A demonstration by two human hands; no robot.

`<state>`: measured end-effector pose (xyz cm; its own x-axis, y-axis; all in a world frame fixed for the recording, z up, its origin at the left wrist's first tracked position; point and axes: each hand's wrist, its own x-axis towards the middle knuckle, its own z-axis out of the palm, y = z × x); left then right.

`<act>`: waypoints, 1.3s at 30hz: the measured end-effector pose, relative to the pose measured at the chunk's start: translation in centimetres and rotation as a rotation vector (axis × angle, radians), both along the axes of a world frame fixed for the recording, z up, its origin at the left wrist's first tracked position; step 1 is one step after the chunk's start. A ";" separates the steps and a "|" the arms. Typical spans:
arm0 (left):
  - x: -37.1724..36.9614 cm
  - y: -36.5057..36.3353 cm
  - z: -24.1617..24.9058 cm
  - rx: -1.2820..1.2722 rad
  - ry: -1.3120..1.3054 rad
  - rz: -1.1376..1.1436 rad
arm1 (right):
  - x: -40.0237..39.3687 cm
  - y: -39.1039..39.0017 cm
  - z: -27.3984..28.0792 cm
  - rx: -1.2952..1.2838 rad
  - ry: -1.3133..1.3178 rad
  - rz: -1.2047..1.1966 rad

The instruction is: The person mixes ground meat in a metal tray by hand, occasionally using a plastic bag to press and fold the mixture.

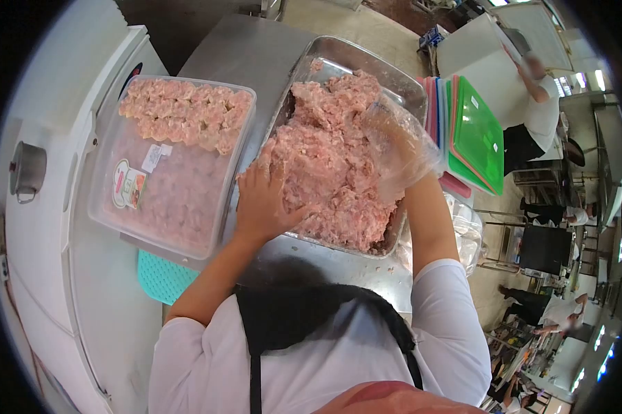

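A large metal pan (323, 47) in front of me holds a heap of pink ground meat (318, 148). My left hand (261, 201) is bare and open at the pan's left side, fingers spread and thumb stretched toward the meat, overlapping its edge. On the right of the heap, my right hand (397, 141) wears a loose clear plastic glove and presses against the meat; its fingertips are hidden by the crinkled plastic and meat. Left of the pan, a clear plastic container (250, 114) has shaped meat portions (187, 110) in rows at its far end, with a labelled translucent surface over the nearer part.
Colored plastic lids (480, 131), green outermost, stand right of the pan. Clear plastic-wrapped items (466, 228) lie below them. A turquoise textured item (161, 277) shows under the container. A white freezer (118, 290) stands at left. Several people work in the kitchen at right.
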<state>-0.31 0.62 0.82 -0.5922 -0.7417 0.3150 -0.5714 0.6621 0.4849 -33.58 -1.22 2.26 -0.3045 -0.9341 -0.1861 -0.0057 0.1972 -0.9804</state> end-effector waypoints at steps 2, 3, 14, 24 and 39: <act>-0.1 0.0 0.2 0.001 0.007 0.009 | -0.6 -0.6 -0.2 -0.008 0.017 0.028; -0.1 0.0 0.2 0.000 0.011 0.014 | -0.9 -0.7 -0.5 -0.013 0.029 0.041; -0.2 0.1 -1.1 -0.093 0.104 0.056 | -2.5 -0.1 -2.9 -0.082 0.248 0.072; 0.0 -0.2 -2.2 -0.056 0.101 0.041 | -6.4 5.0 -2.5 0.101 -0.118 0.290; -0.3 -0.1 -1.6 -0.050 -0.009 0.025 | 5.8 15.4 3.0 0.357 0.981 -0.092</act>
